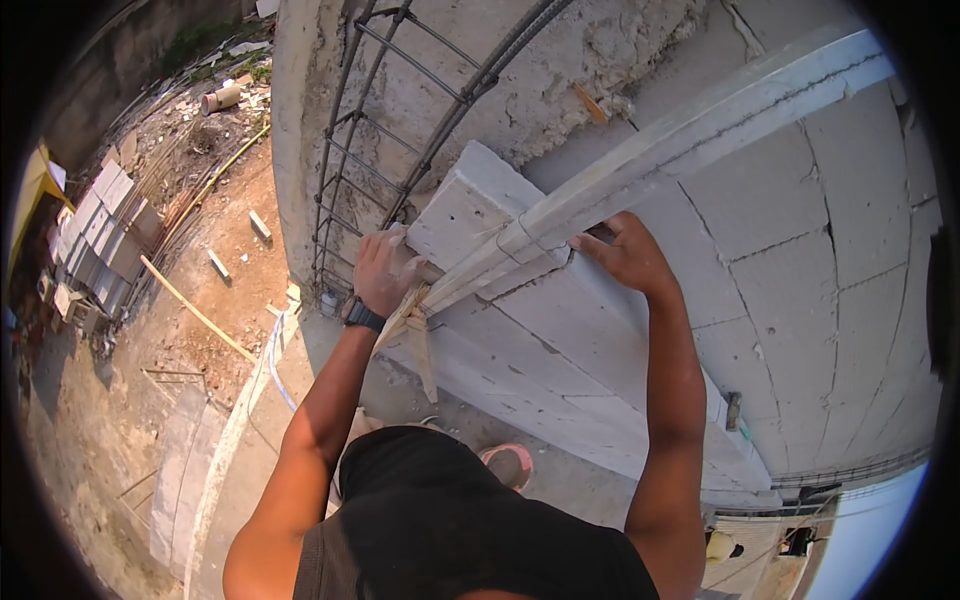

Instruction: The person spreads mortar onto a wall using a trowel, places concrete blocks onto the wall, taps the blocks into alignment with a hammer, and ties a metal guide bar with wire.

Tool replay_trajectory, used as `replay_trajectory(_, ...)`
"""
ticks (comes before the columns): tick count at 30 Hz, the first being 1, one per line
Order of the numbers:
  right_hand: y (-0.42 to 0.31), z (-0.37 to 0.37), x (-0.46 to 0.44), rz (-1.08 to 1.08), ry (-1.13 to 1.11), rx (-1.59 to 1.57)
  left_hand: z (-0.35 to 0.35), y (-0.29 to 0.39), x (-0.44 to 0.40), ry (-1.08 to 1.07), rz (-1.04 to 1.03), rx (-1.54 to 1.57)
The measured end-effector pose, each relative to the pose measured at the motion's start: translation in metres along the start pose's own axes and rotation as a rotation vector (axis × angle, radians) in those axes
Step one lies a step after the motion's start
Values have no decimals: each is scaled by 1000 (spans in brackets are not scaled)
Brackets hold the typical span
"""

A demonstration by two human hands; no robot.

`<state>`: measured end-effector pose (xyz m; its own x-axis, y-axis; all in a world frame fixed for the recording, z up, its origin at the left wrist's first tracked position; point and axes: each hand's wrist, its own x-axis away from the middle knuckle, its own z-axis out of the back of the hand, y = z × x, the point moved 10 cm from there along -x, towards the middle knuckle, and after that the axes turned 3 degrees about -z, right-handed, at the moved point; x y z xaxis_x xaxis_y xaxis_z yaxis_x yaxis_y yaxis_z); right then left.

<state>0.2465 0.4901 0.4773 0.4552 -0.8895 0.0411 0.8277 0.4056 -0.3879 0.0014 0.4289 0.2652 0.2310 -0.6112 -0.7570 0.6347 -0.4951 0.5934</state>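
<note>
A pale concrete block [472,205] lies tilted on top of a block wall [560,350], beside a column's steel rebar cage [365,150]. My left hand [385,272], with a dark watch at the wrist, rests at the block's left end with its fingers apart. Near the block's right side, my right hand [628,255] has its thumb and fingers bent around the edge; what they grip, if anything, is hidden. A long straight board [650,165] runs diagonally over the block and passes between my hands.
A bucket with a pink rim [508,466] stands below the wall. Stacked blocks [100,230], a long pole [195,308] and rubble lie on the ground at left. Wood pieces [424,355] jut out by my left wrist. Another block wall [790,270] rises at right.
</note>
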Motion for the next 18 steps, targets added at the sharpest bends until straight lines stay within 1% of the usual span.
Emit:
replay_trajectory(4, -6, 3, 5, -73, 14, 13, 0, 1, -1, -12, -4, -19)
replay_trajectory(6, -7, 4, 6, -129, 0, 73, 1, 1, -1, -4, 1, -8)
replay_trajectory(12, 4, 0, 6, -161, 6, -13, 0, 1, -1, -12, 10, 5)
replay_trajectory(16, 3, -1, 6, -135, 11, 1, 1, 1, -2, 1, 6, 2)
replay_trajectory(18, 2, -1, 6, -90, 31, -44, 1, 0, -1, 4, 4, 2)
